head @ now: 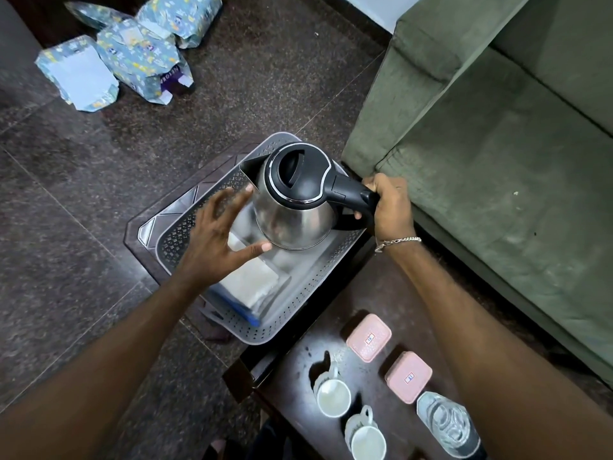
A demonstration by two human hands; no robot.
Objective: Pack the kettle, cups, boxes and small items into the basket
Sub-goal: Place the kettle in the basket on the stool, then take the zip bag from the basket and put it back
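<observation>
Two white cups [333, 397], two pink boxes [369, 337] and a bottle [447, 424] sit nearest on the dark table [292, 370]. Beyond, both forearms reach forward over the grey basket [298, 313]. Right hand [391, 207] wraps the handle of the steel kettle [292, 207] above the basket; left hand [215, 240], fingers spread, steadies its side.

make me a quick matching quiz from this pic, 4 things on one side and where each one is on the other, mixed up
Things:
1. kettle
2. pink boxes
3. white cups
4. patterned packages

Places:
A. on the floor, far left
B. held by its handle in the right hand, over the basket
C. on the dark table, beside the pink boxes
D. on the dark table, nearest the sofa

Pairs: 1-B, 2-D, 3-C, 4-A
</observation>
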